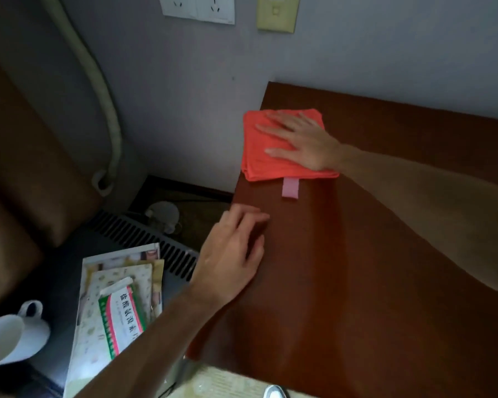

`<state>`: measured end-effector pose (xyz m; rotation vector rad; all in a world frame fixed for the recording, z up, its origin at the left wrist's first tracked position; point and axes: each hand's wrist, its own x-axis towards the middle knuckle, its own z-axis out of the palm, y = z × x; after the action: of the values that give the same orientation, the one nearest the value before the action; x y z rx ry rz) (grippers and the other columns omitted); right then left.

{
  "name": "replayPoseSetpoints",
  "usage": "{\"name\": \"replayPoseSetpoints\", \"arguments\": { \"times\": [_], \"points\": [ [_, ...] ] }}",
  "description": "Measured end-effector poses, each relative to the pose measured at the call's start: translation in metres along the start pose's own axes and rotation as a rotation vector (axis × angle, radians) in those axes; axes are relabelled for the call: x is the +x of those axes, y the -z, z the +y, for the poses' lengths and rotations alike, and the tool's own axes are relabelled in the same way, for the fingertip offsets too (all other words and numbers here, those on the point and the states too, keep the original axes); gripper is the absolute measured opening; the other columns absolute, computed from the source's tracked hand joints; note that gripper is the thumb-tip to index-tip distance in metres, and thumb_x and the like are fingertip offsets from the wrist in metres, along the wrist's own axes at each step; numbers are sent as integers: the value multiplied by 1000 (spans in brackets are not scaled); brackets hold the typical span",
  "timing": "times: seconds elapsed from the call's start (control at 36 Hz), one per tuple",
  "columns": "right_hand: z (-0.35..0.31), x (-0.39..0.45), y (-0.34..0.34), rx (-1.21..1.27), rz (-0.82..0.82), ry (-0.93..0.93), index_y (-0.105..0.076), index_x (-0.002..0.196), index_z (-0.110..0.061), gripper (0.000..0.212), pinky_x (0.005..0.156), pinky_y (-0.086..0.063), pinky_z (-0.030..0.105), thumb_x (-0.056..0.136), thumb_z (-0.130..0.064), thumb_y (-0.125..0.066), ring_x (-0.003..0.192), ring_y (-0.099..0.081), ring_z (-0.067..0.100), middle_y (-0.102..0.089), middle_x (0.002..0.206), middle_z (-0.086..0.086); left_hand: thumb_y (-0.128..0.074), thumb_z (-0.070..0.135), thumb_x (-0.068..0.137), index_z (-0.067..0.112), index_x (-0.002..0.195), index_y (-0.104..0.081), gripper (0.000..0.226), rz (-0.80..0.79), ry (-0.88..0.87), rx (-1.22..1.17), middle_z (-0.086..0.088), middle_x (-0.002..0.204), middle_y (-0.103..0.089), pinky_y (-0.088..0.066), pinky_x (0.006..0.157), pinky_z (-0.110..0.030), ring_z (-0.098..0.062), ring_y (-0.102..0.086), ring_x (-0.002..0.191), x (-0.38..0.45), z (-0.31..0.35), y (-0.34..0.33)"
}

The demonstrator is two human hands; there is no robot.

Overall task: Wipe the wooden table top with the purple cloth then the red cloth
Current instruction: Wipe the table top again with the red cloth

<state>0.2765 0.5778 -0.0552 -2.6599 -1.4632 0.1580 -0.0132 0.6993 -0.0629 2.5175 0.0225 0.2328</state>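
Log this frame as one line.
phase: red-cloth wipe | right hand: flat on red cloth | left hand: open, table top edge | purple cloth: unseen

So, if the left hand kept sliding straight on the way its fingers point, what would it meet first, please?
Most likely the pink tab sticking out from under the red cloth, then the cloth itself. The left hand points up the wooden table top toward them, and the stretch between looks bare, though the exact line is uncertain.

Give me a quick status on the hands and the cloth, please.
Right hand flat on red cloth, far left corner of table top. Left hand open, resting at table edge. Nothing in the way.
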Motion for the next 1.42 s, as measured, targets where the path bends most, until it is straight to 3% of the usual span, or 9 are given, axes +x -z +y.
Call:
{"name": "replayPoseSetpoints", "arguments": {
  "times": [0.14, 0.28, 0.47, 0.58, 0.75, 0.94, 1.08, 1.17, 1.42],
  "points": [
    [53, 52, 9, 35, 38, -135, -21, 160, -45, 77, 127, -3, 48, 91, -80, -28, 158, -12, 20, -15, 172, -1, -45, 41, 98, 28, 138, -54, 43, -62, -54, 75, 7, 140, -47, -30, 101, -18, -10, -47, 123, 20, -4, -13],
    [60, 74, 8, 67, 124, -387, -21, 160, -45, 68, 127, -2, 50, 99, -73, -33, 158, -13, 24, -15, 172, 1, -45, 45, 100, 32, 143, -49, 46, -49, -46, 45, 12, 147, -40, -27, 112, -23, -5, -35, 141, 15, -6, -20],
    [35, 53, 4, 80, 122, -510, -18, 161, -41, 74, 125, 2, 54, 97, -77, -25, 159, -5, 24, -9, 173, 3, -47, 45, 99, 32, 143, -49, 46, -49, -77, 68, 12, 147, -39, -24, 113, -21, -6, -35, 142, 16, -7, -19],
    [-1, 4, -3, 84, 120, -513, -20, 161, -40, 72, 126, 2, 53, 98, -75, -27, 159, -5, 23, -9, 173, 3, -48, 45, 97, 23, 131, -56, 41, 12, -34, -81, 8, 134, -47, -34, 105, -20, -7, -48, 127, 14, -4, -14],
    [-88, -139, -27, 63, 134, -493, -19, 161, -43, 84, 127, -3, 52, 86, -81, -12, 159, -8, 23, -13, 172, 1, -49, 37, 96, 14, 125, -53, 37, 120, 109, -282, 3, 122, -39, -32, 92, -14, 2, -45, 108, 3, 14, -10],
    [-172, -303, -47, 12, 86, -160, -17, 161, -45, 74, 127, -10, 52, 96, -78, -25, 160, -2, 17, -7, 173, -3, -43, 55, 93, 22, 133, -53, 52, -85, 114, -156, 6, 130, -38, -34, 100, -21, -10, -48, 122, -28, 37, -14],
    [-129, -298, -37, 7, 16, 25, -23, 159, -48, 71, 128, -6, 47, 95, -78, -32, 159, 0, 12, -6, 173, -7, -36, 68, 90, 25, 145, -47, 70, -179, 14, -11, 3, 141, -41, -32, 114, -36, -16, -42, 134, -26, 47, -24],
    [-75, -265, -28, -34, 7, 92, -25, 159, -46, 71, 128, -6, 43, 95, -77, -35, 159, -6, 14, -11, 172, -6, -32, 73, 89, 32, 154, -31, 77, -159, 68, -18, 7, 141, -38, -21, 113, -28, -5, -34, 131, -21, 50, -32],
    [82, -125, 10, -84, -88, 117, -12, 159, -50, 76, 127, -11, 51, 91, -84, -16, 159, -8, 17, -7, 173, -7, -27, 66, 97, 46, 154, -23, 61, -173, 9, 248, 5, 159, -24, -1, 124, -32, -10, -11, 153, -24, 54, -42]
  ]
}}
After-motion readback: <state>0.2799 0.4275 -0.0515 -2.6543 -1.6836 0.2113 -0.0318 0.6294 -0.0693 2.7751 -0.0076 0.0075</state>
